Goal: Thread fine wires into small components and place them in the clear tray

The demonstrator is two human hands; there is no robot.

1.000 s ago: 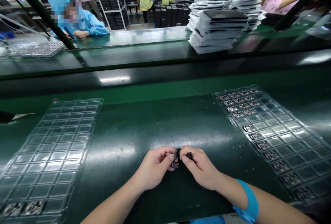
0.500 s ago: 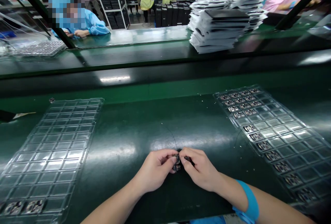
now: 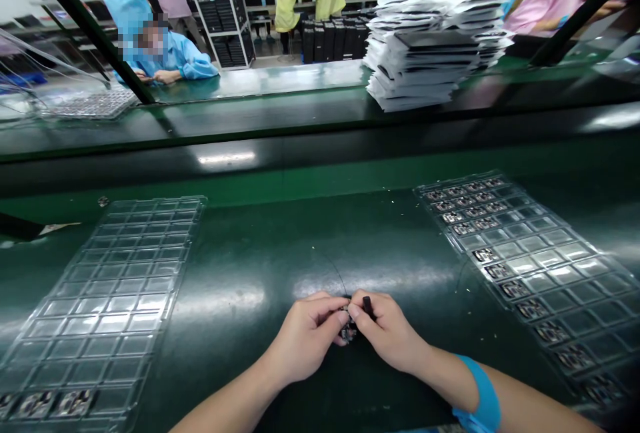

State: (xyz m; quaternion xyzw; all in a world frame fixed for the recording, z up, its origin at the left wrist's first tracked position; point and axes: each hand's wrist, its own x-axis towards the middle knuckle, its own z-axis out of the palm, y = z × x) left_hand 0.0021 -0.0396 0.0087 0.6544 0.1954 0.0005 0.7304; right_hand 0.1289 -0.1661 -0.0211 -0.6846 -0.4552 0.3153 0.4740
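Low over the green tabletop (image 3: 260, 273), the left hand (image 3: 305, 334) and right hand (image 3: 391, 334) meet, fingertips closed on a small circuit board (image 3: 346, 326). The right fingers also seem to pinch a little black part (image 3: 367, 304). A thin wire (image 3: 340, 278) arcs up from the board. A mostly bare clear tray (image 3: 125, 286) lies left, a part-filled tray (image 3: 530, 273) right. Beyond stands a stack of white packets (image 3: 430, 53).

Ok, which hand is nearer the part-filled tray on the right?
Right. The right hand is left of that tray, apart from it; the left hand is farther left, both pinching a small board between them.
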